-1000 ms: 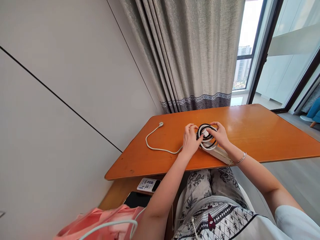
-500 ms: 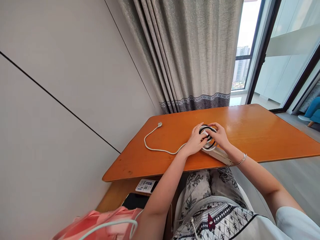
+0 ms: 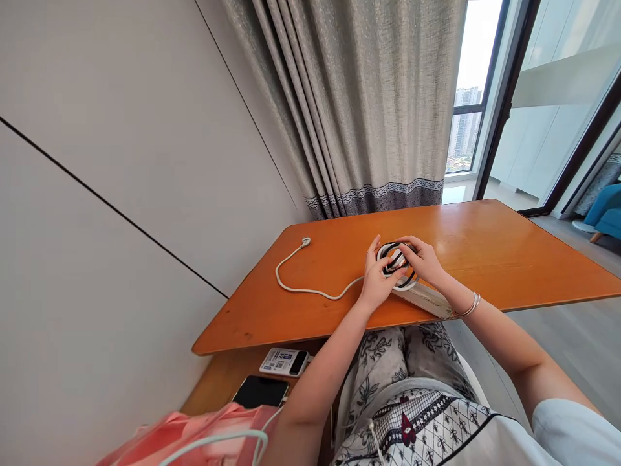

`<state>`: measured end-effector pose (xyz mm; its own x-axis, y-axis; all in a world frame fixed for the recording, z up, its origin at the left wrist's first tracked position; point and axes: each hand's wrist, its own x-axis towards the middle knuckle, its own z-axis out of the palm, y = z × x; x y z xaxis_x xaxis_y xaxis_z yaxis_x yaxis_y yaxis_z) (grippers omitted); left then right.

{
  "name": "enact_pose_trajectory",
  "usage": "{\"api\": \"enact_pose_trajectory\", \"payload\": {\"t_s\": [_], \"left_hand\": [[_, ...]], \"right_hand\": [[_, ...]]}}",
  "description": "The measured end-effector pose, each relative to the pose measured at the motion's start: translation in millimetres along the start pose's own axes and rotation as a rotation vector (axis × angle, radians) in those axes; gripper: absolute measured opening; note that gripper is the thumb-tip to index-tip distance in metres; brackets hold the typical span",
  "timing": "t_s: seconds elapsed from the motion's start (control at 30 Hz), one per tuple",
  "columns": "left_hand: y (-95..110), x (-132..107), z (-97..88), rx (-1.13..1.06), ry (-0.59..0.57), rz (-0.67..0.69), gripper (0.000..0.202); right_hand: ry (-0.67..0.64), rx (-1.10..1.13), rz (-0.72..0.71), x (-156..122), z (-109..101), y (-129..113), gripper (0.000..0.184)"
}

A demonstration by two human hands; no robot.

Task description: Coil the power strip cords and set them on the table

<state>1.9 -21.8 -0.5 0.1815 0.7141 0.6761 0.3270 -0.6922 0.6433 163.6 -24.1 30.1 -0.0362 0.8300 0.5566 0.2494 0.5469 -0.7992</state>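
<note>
Left hand (image 3: pixel 376 283): fingers curled against the left edge of the cable coil (image 3: pixel 394 261), thumb pressed onto its loops
Right hand (image 3: pixel 427 262): fingertips closed in a pinch on the coil's top and right side; a thin metal bracelet (image 3: pixel 470 305) circles the wrist
Cable coil: round, flat bundle of glossy black and white loops, lying on the near end of the power strip (image 3: pixel 423 299), between the two hands
Why held so: with a hand on each side, the springy loops probably cannot slip apart
Power strip: long, hard white plastic bar, lying slantwise near the table's front edge
White cord (image 3: pixel 310 290): smooth and rubbery, it runs slack in a curve from the left hand to a small plug (image 3: pixel 305 242)
Table (image 3: pixel 509 259): polished orange-brown wood, shiny under the window light
Curtain (image 3: pixel 369 110): grey woven cloth in heavy folds, with a patterned dark hem
Lower shelf: a dark phone (image 3: pixel 262 391) lies flat beside a labelled device (image 3: pixel 284 361)
</note>
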Motion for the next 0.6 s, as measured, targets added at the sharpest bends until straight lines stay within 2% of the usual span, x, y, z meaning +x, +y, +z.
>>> {"api": "enact_pose_trajectory", "payload": {"t_s": [0.13,0.27,0.33,0.47,0.6], "left_hand": [[4,1,-5.9,-0.094,0.037,-0.033,0.036],[16,4,-23.6,-0.142,-0.086,0.049,0.04],[22,5,-31.8,-0.182,-0.158,0.097,0.041],[30,9,-37.3,-0.281,-0.166,0.069,0.037],[30,14,-33.9,-0.369,-0.118,-0.005,0.036]], "right_hand": [[-0.009,0.037,-0.014,-1,1,4,0.031],[-0.084,0.065,-0.009,0,-2,17,0.035],[-0.131,0.027,-0.05,0,-4,23,0.037],[-0.089,-0.163,-0.289,-5,-6,19,0.04],[-0.133,-0.275,-0.514,-4,-7,3,0.036]]}}
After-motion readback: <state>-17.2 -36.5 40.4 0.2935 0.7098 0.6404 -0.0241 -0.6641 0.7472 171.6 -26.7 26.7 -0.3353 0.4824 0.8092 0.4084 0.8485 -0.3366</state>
